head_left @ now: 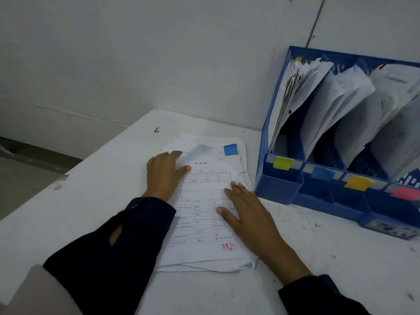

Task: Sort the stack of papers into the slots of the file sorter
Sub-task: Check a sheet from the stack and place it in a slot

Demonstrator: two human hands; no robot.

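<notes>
A stack of white papers (204,192) lies flat on the white table (91,201). The top sheet is a printed form with a blue sticky tab (230,149) at its upper right corner and a red stamp near the bottom. My left hand (163,176) rests flat on the stack's left side, fingers straight. My right hand (247,217) lies flat on the stack's right edge. To the right stands the blue file sorter (279,189), its slots holding leaning papers (329,103). Yellow, blue, orange and pink tabs mark its front.
A white wall (159,53) rises behind the table. The table's left edge runs diagonally, with the floor (27,176) below it. Small dark scuffs mark the tabletop.
</notes>
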